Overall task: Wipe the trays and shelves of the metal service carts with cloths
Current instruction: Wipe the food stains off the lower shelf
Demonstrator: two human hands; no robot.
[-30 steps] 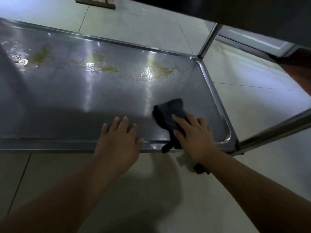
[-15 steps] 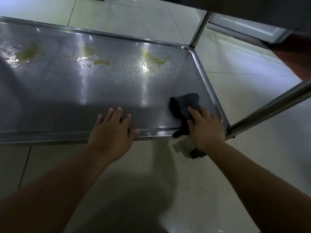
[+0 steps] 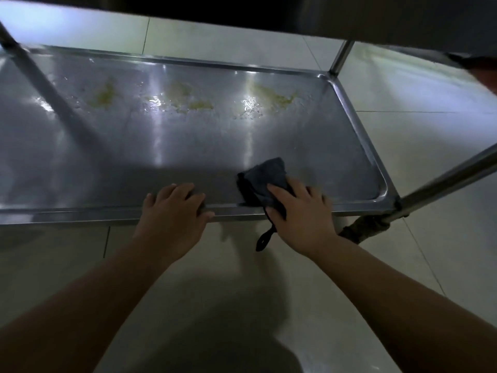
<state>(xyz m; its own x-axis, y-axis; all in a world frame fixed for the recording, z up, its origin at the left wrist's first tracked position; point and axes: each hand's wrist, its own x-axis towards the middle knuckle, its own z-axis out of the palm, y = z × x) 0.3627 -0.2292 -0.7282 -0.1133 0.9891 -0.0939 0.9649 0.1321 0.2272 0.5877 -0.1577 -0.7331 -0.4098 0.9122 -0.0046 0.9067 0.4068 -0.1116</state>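
The cart's lower metal shelf (image 3: 188, 157) fills the upper half of the view. Yellowish wet smears lie along its far side: one at the right (image 3: 271, 98), one in the middle (image 3: 188, 102), one at the left (image 3: 105, 96). A dark cloth (image 3: 266, 175) lies on the shelf near the front rim, right of centre, and its loop hangs over the rim. My right hand (image 3: 301, 214) presses on the cloth with its fingers flat. Just to the left, my left hand (image 3: 172, 214) rests on the front rim, fingers on the shelf and holding nothing.
The underside of the upper shelf (image 3: 376, 14) hangs close overhead. Cart posts stand at the front right (image 3: 443, 179), back right (image 3: 340, 56) and left (image 3: 45, 87). A brownish caster (image 3: 363, 228) sits under the front right corner. Pale tiled floor (image 3: 430, 146) surrounds the cart.
My right hand slid the cloth right toward the shelf's corner, then back left along the front rim. My left hand stayed on the rim. The view tilted up.
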